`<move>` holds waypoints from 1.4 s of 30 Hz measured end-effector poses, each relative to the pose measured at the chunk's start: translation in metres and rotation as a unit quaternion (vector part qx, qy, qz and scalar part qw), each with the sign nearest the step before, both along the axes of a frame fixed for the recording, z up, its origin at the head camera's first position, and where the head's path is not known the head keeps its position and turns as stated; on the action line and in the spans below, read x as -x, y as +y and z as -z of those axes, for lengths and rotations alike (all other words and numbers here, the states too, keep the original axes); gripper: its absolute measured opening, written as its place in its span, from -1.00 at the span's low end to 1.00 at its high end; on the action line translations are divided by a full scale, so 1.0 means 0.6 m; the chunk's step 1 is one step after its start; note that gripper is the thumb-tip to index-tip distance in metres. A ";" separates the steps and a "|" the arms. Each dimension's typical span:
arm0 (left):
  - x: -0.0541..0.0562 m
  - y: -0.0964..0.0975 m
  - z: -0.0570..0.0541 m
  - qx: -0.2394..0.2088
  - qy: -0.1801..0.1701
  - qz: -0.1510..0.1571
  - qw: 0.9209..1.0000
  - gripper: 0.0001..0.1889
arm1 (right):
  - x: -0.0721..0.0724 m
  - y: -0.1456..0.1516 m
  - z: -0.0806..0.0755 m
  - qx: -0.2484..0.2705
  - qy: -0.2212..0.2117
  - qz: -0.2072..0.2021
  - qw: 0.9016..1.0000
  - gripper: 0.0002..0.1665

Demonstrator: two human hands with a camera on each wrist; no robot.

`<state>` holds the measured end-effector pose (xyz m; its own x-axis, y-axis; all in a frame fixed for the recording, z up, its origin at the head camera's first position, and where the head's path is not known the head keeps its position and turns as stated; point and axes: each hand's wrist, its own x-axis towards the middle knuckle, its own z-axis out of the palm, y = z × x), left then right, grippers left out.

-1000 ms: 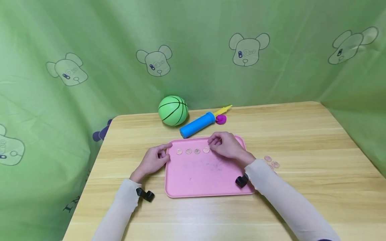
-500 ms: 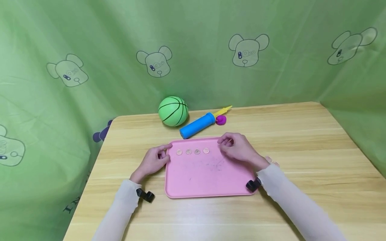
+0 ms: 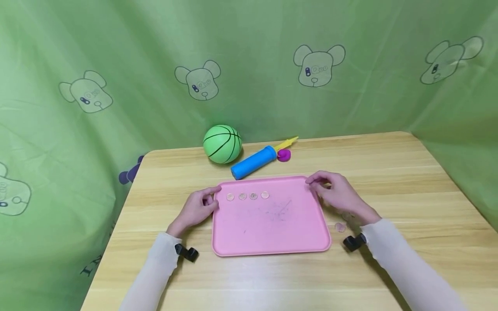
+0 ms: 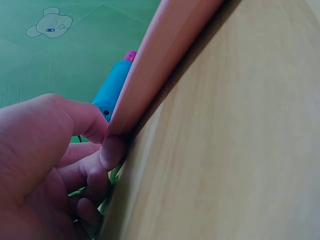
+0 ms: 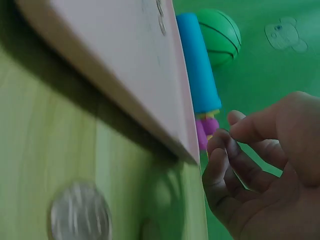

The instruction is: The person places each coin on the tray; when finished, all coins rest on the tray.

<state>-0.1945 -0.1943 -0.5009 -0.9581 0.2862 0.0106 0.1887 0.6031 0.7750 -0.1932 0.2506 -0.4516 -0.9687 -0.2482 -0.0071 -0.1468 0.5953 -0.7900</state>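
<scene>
In the head view a pink tray lies on the table with a row of several small round coins near its far rim. My left hand pinches the tray's far left corner; the left wrist view puts a finger and thumb at its edge. Over the far right corner, my right hand hovers with loosely bent fingers and nothing visible between them. Below that wrist lies a loose coin, with more partly hidden by the hand. One coin shows large and blurred in the right wrist view.
Behind the tray lies a blue hand pump with a yellow nozzle. A small magenta item sits against it. A green ball rests left of the pump, near the table's back edge. Green printed cloth hangs behind.
My right hand has moved right, from beside the end of the coin row to the tray's far right corner. My left hand and the coins in the row have stayed put.
</scene>
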 end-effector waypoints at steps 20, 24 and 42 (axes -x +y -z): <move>0.002 0.001 0.001 0.010 0.009 0.004 1.000 -0.47 | -0.025 0.091 0.022 -0.051 0.072 -0.010 0.996 -0.78; 0.002 0.001 -0.001 0.009 0.008 0.000 1.000 -0.47 | -0.028 0.106 0.027 -0.058 0.088 -0.026 0.994 -0.75; 0.001 -0.001 0.000 0.002 0.000 -0.006 1.000 -0.47 | -0.035 0.147 0.029 -0.094 0.046 -0.064 0.992 -0.47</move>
